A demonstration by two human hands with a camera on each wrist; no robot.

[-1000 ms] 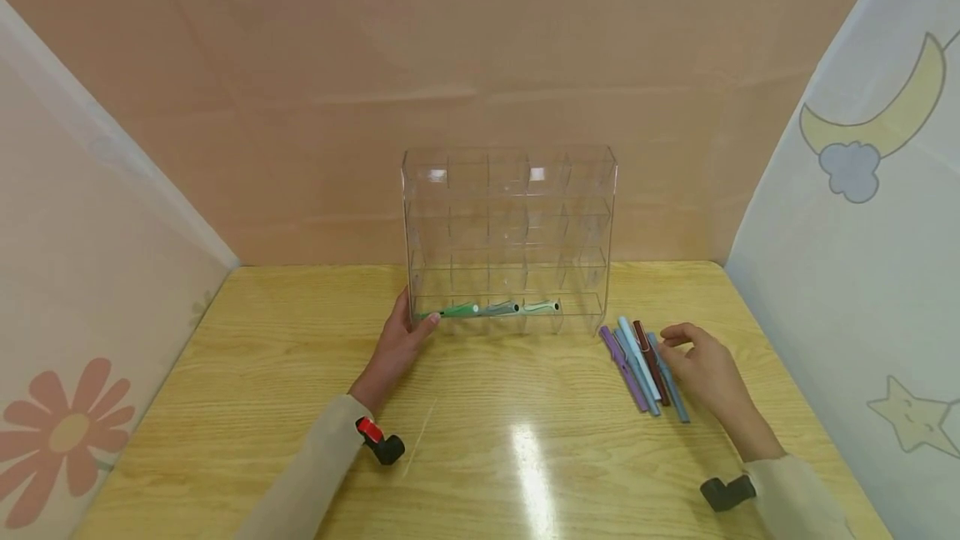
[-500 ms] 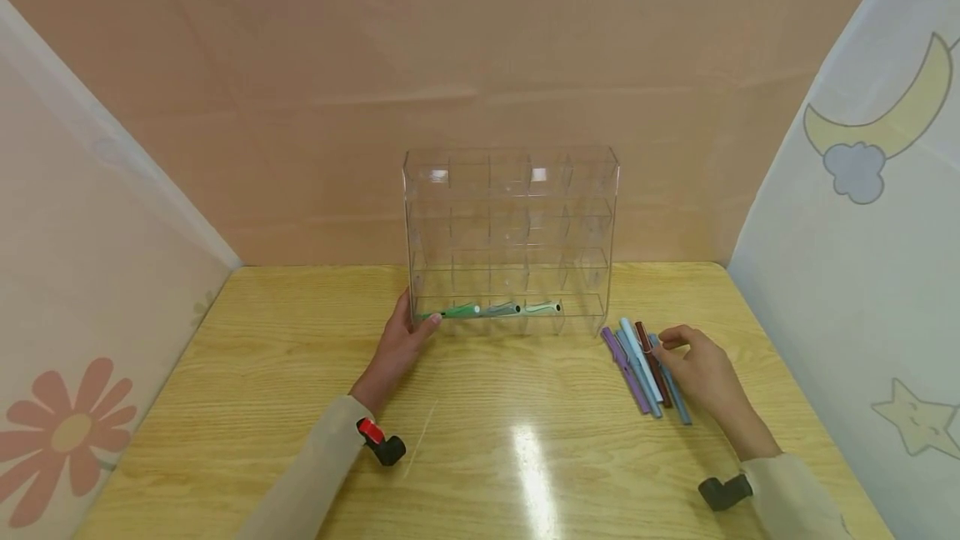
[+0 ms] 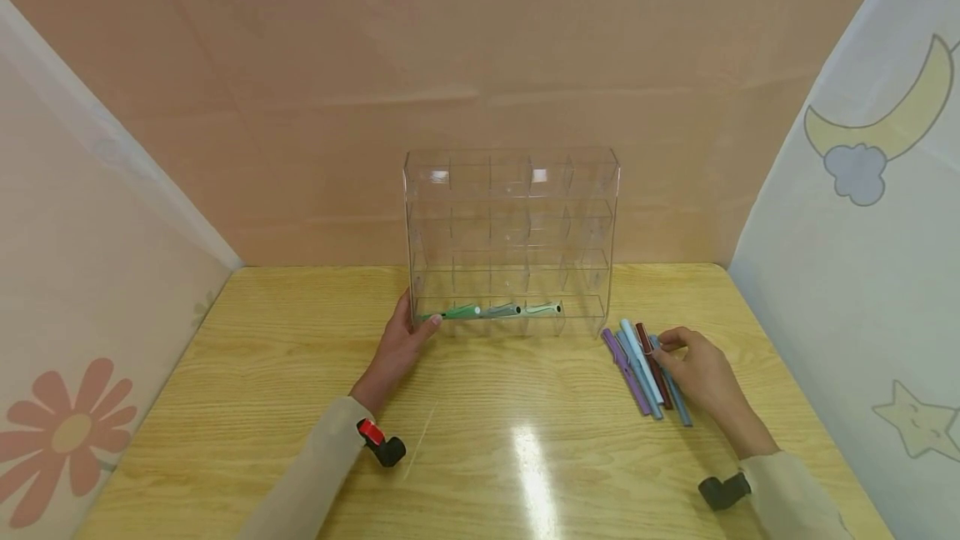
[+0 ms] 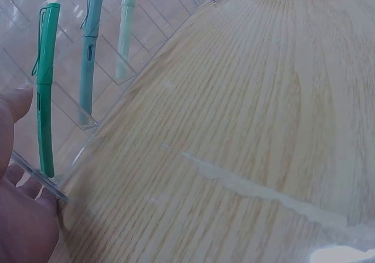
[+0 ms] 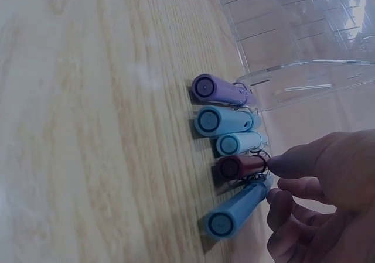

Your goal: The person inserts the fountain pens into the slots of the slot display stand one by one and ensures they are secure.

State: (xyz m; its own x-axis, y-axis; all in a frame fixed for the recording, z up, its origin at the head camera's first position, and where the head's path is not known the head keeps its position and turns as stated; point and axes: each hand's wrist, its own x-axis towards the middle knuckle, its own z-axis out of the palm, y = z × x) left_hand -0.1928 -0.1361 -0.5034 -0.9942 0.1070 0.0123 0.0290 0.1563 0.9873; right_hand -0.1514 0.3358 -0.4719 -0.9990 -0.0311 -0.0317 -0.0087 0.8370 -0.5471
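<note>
Currently, your left hand [image 3: 395, 346] holds the clear rack [image 3: 510, 211] at its lower left corner. Your right hand [image 3: 701, 369] is partly curled, thumb tip at the maroon pen [image 5: 237, 167], right of the rack; whether it pinches is unclear.

No lettering, number or brand can be read anywhere.
</note>
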